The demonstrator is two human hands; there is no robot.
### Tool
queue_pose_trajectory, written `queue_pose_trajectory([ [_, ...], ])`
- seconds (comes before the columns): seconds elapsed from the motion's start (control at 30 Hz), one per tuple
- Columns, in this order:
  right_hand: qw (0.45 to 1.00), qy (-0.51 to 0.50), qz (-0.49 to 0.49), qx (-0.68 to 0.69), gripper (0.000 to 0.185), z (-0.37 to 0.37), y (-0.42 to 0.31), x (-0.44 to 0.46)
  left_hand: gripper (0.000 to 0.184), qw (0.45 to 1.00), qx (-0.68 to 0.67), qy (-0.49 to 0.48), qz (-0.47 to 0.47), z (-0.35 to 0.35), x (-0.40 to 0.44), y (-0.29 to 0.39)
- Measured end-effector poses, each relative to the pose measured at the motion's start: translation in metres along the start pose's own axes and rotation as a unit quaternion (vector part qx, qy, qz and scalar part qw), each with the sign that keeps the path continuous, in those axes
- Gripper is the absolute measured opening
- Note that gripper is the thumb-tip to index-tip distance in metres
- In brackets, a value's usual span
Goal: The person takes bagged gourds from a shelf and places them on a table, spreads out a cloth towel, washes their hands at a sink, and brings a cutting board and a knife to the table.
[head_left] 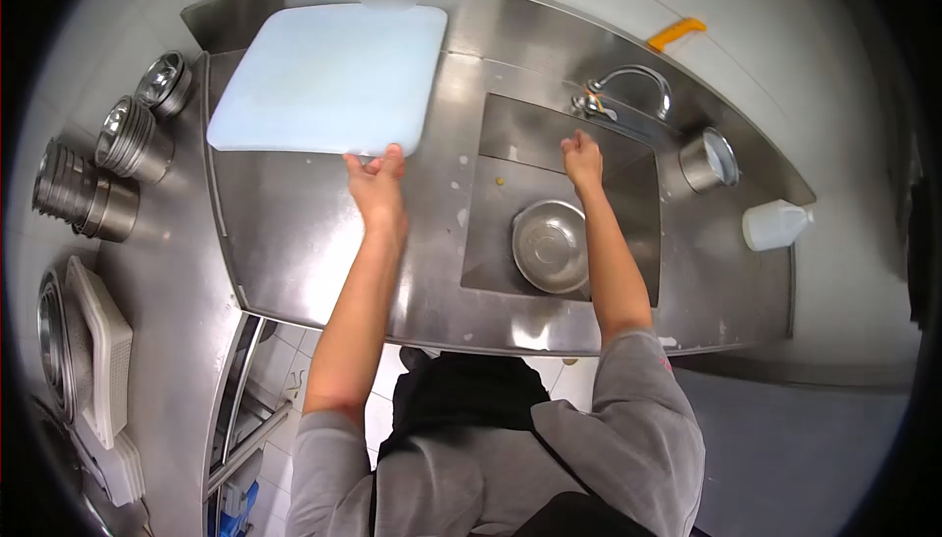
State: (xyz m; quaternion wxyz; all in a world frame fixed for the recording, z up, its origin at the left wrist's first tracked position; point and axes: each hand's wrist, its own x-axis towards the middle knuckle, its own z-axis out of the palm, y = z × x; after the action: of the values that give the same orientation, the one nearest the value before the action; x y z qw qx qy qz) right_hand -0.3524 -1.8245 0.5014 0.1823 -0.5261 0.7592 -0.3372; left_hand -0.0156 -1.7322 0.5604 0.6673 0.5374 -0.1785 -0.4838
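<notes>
Nearby — bowl [549, 243] in sink [520, 125], right of board [329, 76].

The left arm [345, 331] reaches up from the lower left of the frame, leaning rightward; the left hand [377, 184], left of centre, bends thumb and fingers in a grip. The right arm [613, 253] extends right of centre, leaning leftward, its right hand [584, 157] loosely curled.

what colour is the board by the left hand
The board is plain pale bluish white, best seen in the head view.
</notes>
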Motion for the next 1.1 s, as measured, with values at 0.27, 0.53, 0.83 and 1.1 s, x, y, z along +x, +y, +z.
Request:
queue_pose_trajectory([
  [0.27,0.968,0.055,0.183,0.162,0.049,-0.030,0.052,0.082,0.064,0.985,0.021,-0.143,-0.096,-0.030,-0.069,0.002],
  [0.53,0.820,-0.109,0.143,0.544,0.028,-0.058,0.063,0.137,0.055,0.953,0.056,-0.242,-0.174,0.090,-0.112,-0.084],
  [0.83,0.771,-0.194,0.296,0.530,0.033,-0.073,0.078,-0.011,0.059,0.947,0.020,-0.261,-0.187,0.244,-0.118,-0.233],
  [1.1,0.666,-0.215,0.401,0.591,0.077,-0.079,0.099,-0.045,0.061,0.921,0.097,-0.267,-0.268,0.252,-0.174,-0.222],
])
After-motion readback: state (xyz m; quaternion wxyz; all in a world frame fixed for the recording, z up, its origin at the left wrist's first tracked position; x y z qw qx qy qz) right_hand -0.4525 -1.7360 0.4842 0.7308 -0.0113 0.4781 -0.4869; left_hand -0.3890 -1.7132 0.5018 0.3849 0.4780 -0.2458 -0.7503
